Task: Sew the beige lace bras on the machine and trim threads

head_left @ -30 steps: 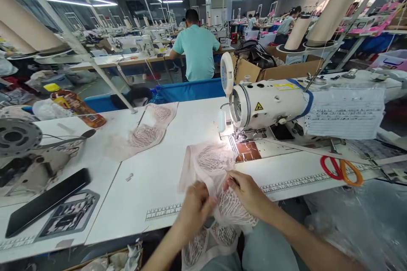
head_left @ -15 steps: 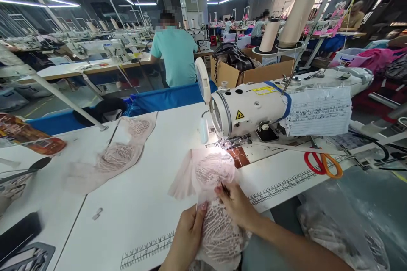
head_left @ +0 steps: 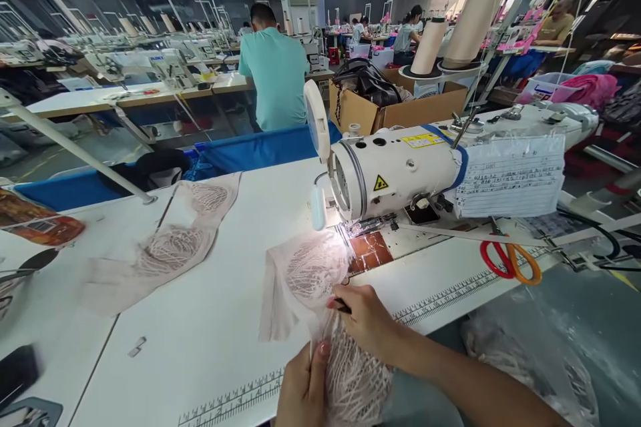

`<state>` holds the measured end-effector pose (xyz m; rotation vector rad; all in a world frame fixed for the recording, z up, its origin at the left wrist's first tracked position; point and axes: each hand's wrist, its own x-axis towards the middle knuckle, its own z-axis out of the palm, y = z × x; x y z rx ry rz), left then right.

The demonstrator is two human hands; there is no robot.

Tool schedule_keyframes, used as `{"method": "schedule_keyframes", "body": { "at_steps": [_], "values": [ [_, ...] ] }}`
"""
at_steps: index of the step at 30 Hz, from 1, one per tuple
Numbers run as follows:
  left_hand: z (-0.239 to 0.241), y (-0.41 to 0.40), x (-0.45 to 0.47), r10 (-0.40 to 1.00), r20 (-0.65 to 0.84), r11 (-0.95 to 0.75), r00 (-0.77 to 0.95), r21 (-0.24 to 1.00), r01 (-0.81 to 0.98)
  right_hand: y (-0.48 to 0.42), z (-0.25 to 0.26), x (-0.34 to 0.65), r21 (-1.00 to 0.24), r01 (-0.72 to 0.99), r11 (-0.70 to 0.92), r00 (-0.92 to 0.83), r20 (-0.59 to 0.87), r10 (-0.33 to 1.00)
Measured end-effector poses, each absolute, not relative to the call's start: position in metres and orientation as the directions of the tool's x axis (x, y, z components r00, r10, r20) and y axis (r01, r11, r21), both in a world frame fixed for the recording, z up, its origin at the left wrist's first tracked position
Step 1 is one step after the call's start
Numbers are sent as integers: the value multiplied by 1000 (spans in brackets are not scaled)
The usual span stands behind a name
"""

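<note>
A pale pink lace bra (head_left: 316, 267) lies partly on the white table, one cup beside the needle area of the sewing machine (head_left: 400, 170). Its other cup hangs toward me over the table's front edge. My left hand (head_left: 304, 380) is closed on the bra's near part, thumb on top. Just above it, my right hand (head_left: 368, 320) is closed around a small dark tool (head_left: 342, 305), its fingers against the fabric at the middle of the bra. Most of the tool is hidden, so its kind is unclear. A second lace bra (head_left: 175, 247) lies flat to the left.
Red-and-orange-handled scissors (head_left: 511, 261) lie right of the machine. A bottle (head_left: 37, 217) and a black object (head_left: 17, 373) are at the left. Thread cones (head_left: 428, 47) and a cardboard box (head_left: 420, 110) stand behind. A person in a teal shirt (head_left: 275, 77) sits ahead.
The bra's far cup has shifted left and toward me, away from the needle area. My right hand has moved slightly down and left, and the dark tool shows more. The camera view has shifted slightly.
</note>
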<state>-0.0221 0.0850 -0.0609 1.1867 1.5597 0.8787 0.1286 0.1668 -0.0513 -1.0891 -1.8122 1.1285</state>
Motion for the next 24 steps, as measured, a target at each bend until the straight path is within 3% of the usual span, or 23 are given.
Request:
{"method": "schedule_keyframes", "body": {
  "at_steps": [3, 5, 7, 9, 13, 16, 18, 21, 24],
  "values": [
    [-55, 85, -26, 929, -368, 369, -32, 929, 34, 164, -44, 136, -960, 217, 178, -395, 80, 915],
    [-48, 98, -33, 887, -461, 458, 20, 873, -165, 161, -38, 141, -984, 148, 94, -537, 0, 843],
    [-40, 115, -39, 857, -515, 495, -13, 831, -252, 156, -34, 142, -986, 123, 113, -686, -3, 728],
    [-35, 129, -40, 858, -493, 464, -145, 864, -197, 149, -36, 139, -960, 170, 222, -724, 31, 689],
    [-33, 129, -32, 878, -306, 336, -367, 942, 19, 138, -49, 130, -783, 481, 394, -556, 75, 828],
    [-33, 126, -27, 906, -206, 277, -371, 949, 151, 137, -48, 128, -568, 725, 388, -489, -29, 872],
    [-31, 136, -31, 946, -163, 229, -279, 948, 223, 139, -39, 129, -466, 801, 376, -481, -128, 867],
    [-27, 171, -54, 988, -98, 124, -122, 966, 228, 141, -26, 134, -484, 797, 361, -515, -233, 825],
    [-23, 210, -96, 960, -78, 169, -269, 927, 334, 141, -23, 149, -542, 780, 312, -495, -231, 838]
  ]
}}
